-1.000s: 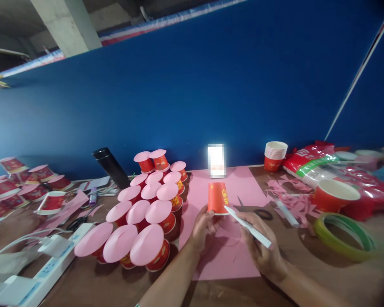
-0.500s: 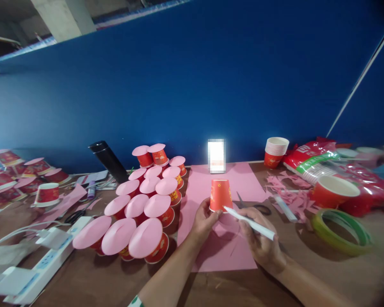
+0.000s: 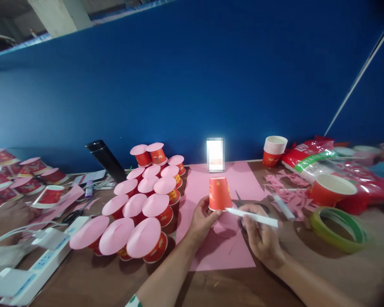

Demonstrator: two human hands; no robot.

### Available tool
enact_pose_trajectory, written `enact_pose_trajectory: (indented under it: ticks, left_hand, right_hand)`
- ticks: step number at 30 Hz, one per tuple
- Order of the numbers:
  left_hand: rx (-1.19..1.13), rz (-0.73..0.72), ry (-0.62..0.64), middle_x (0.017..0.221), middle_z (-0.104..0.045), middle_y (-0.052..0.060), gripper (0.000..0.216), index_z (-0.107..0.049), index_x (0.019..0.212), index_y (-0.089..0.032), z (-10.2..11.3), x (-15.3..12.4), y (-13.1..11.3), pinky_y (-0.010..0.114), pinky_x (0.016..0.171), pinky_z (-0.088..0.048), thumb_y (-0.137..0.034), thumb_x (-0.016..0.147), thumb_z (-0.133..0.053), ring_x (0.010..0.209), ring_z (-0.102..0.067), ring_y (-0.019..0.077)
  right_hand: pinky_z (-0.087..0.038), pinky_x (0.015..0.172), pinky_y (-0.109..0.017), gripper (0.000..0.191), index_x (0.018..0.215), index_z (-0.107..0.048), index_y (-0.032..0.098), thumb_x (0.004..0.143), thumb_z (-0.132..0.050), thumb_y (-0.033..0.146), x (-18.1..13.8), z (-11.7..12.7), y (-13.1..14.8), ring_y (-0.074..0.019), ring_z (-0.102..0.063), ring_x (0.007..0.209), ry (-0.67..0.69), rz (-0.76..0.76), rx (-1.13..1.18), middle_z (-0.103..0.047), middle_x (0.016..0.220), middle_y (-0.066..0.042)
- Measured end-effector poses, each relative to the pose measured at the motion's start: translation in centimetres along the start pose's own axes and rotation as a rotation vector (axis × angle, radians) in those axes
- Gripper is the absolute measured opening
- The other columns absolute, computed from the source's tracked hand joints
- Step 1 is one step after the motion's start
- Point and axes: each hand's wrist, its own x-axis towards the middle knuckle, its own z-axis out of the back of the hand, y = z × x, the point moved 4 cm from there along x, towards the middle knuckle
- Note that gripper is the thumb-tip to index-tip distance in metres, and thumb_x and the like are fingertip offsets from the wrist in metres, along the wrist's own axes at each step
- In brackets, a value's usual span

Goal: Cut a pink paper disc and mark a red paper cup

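Observation:
An upside-down red paper cup (image 3: 219,192) is gripped near its rim by my left hand (image 3: 205,219), its wide end facing down. My right hand (image 3: 264,236) holds a white pen (image 3: 259,217), whose tip touches or nearly touches the cup's lower rim. Beneath both hands lies a pink paper sheet (image 3: 222,258) with faint lines on it. Dark-handled scissors (image 3: 243,224) lie partly hidden behind my right hand. To the left stand several upturned red cups (image 3: 156,248) topped with pink paper discs (image 3: 144,237).
A lit, blurred screen (image 3: 215,155) stands behind the sheet. On the right are stacked cups (image 3: 273,153), pink scraps (image 3: 289,192), a tape roll (image 3: 339,245) and a red plastic bag (image 3: 313,149). Left are a power strip (image 3: 48,260), a black bottle (image 3: 105,160) and another person's hand (image 3: 11,221).
The pen has tilted closer to level, with its tip still at the cup's rim. At the far left, the cup by the other person's hand is now tilted.

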Motion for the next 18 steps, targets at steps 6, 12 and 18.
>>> enact_pose_trajectory:
  ticks: [6, 12, 18]
  left_hand:
    - [0.000, -0.002, -0.002, 0.106, -0.065, 0.010, 0.048, -0.062, 0.101, -0.016, -0.03, 0.02, 0.04, 0.039, 0.095, -0.041, -0.018, 0.057, -0.082, 0.100, -0.060, 0.0232]
    - [-0.050, 0.006, 0.006, 0.107, -0.065, 0.011, 0.050, -0.062, 0.101, -0.016, 0.12, 0.13, 0.28, 0.037, 0.093, -0.042, -0.016, 0.055, -0.083, 0.099, -0.061, 0.0237]
    - [0.004, -0.008, 0.020, 0.106, -0.065, 0.010, 0.050, -0.062, 0.102, -0.016, 0.24, 0.19, 0.38, 0.038, 0.094, -0.042, -0.020, 0.057, -0.082, 0.099, -0.060, 0.0231]
  right_hand:
    - [-0.052, 0.061, -0.034, 0.016, 0.091, -0.056, 0.022, 0.094, -0.040, 0.025, 0.42, 0.10, 0.82, -0.0183, -0.058, 0.065, 0.022, 0.047, -0.046, -0.060, 0.073, -0.004]
    - [-0.052, 0.061, -0.034, 0.016, 0.090, -0.055, 0.023, 0.095, -0.041, 0.026, 0.36, 0.07, 0.63, -0.0183, -0.058, 0.065, 0.021, 0.031, -0.033, -0.059, 0.072, -0.004]
    - [-0.053, 0.062, -0.033, 0.014, 0.092, -0.055, 0.023, 0.095, -0.041, 0.026, 0.26, 0.02, 0.60, -0.0184, -0.058, 0.066, 0.023, 0.021, -0.025, -0.058, 0.072, -0.004]
